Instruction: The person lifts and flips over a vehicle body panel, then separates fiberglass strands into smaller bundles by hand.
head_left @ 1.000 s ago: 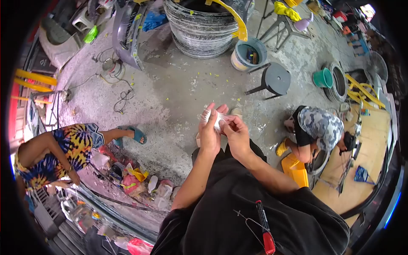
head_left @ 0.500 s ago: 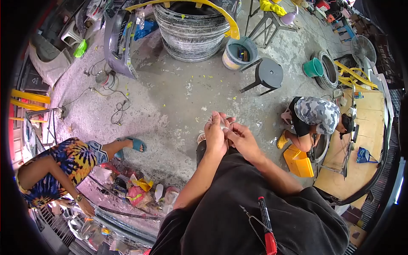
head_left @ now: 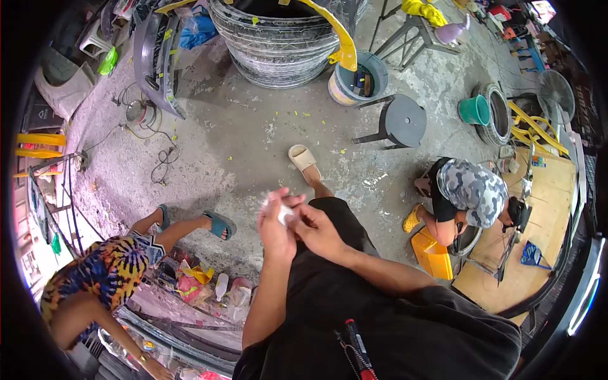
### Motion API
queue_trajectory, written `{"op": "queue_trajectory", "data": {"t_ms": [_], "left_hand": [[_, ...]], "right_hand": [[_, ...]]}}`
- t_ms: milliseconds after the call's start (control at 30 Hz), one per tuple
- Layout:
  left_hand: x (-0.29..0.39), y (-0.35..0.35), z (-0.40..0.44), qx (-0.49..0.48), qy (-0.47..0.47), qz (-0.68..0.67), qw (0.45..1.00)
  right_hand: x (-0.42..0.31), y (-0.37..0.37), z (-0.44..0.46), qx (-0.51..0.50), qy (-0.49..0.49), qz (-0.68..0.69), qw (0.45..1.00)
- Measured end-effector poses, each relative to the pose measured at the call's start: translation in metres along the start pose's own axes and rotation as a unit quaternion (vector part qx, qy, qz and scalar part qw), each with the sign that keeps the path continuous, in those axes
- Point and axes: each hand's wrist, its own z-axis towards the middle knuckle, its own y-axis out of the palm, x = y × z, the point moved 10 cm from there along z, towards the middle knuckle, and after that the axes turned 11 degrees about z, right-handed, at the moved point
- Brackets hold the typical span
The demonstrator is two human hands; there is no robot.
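My left hand (head_left: 277, 231) is raised in front of my body, fingers curled around a small crumpled white piece (head_left: 285, 214). It could be thin plastic or paper; its kind is unclear. Close beside it, my right hand (head_left: 318, 231) pinches at the near side of the same piece with thumb and fingers. Both hands nearly touch, and the palms hide part of what they hold. Below them show my dark clothes and a red-and-black marker pen (head_left: 360, 348) hanging at my chest. Ahead of the hands, my foot wears a beige slipper (head_left: 301, 159).
A grey stool (head_left: 403, 120) and a bucket (head_left: 342, 95) of dark liquid stand ahead, by a large stack of rings (head_left: 278, 54). At right a person (head_left: 472, 190) crouches by a yellow container (head_left: 432, 254). At left another person (head_left: 107, 272) bends over. A cable (head_left: 166, 166) lies on the floor.
My foot in the beige slipper has stepped forward into sight. My hands have shifted left and down in the view, still on the white piece. The person at left has moved their legs.
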Motion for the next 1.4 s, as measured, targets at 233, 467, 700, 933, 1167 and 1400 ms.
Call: {"op": "queue_trajectory", "data": {"t_ms": [233,467,700,933,1167,1400], "left_hand": [[0.019,0.025,0.055,0.152,0.005,-0.058,0.987],[0.052,0.075,0.093,0.139,-0.004,-0.064,0.988],[0.066,0.065,0.115,0.124,0.019,-0.017,0.992],[0.074,0.051,0.123,0.182,0.006,-0.065,0.981],[0.060,0.041,0.140,0.166,-0.011,-0.087,0.982],[0.057,0.082,0.139,0.123,-0.045,-0.106,0.986]], "right_hand": [[-0.027,-0.022,0.074,-0.030,0.029,-0.017,0.999],[-0.066,-0.033,0.121,-0.016,-0.006,0.030,0.999],[-0.077,-0.020,0.146,-0.032,0.000,0.053,0.998],[-0.095,-0.011,0.159,-0.010,-0.074,0.013,0.997],[-0.112,-0.019,0.158,0.011,-0.145,-0.003,0.989],[-0.127,-0.038,0.158,-0.003,-0.161,-0.067,0.985]]}}
